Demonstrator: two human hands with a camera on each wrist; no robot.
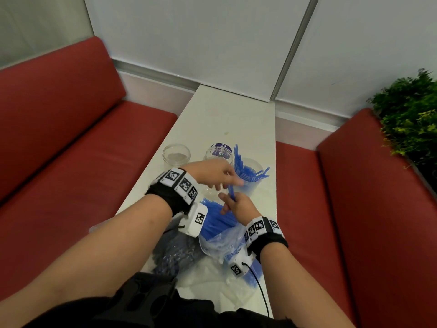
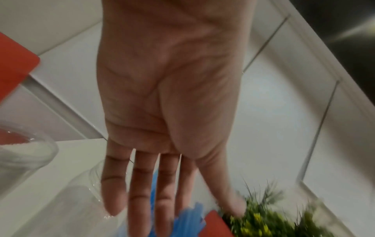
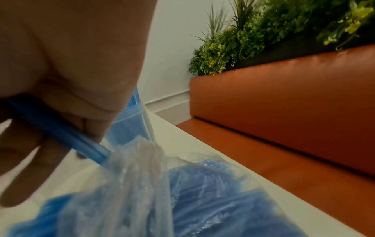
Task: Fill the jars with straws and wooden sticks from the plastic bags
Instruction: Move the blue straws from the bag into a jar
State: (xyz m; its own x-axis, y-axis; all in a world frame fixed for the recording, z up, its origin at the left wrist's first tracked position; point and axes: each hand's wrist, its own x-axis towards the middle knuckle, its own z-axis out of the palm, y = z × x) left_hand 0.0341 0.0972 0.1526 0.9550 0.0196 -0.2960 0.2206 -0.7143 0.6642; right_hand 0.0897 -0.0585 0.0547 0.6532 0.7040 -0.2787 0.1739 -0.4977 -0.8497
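Note:
Three clear jars stand on the white table (image 1: 212,114). One jar (image 1: 248,178) holds several blue straws, one (image 1: 218,151) has a purple label, and one (image 1: 176,156) looks empty. My right hand (image 1: 233,204) pinches a few blue straws (image 1: 231,191) just above the mouth of a clear plastic bag of blue straws (image 1: 220,230). In the right wrist view the held straws (image 3: 61,133) pass under my fingers (image 3: 67,77) over that bag (image 3: 142,184). My left hand (image 1: 218,177) hovers beside the straw jar with straight fingers (image 2: 140,184) and holds nothing.
A second, greyish bag (image 1: 172,254) lies near the table's front edge. Red benches (image 1: 82,150) flank the table on both sides. A green plant (image 1: 409,114) stands behind the right bench. A cable (image 1: 260,290) runs from my right wrist.

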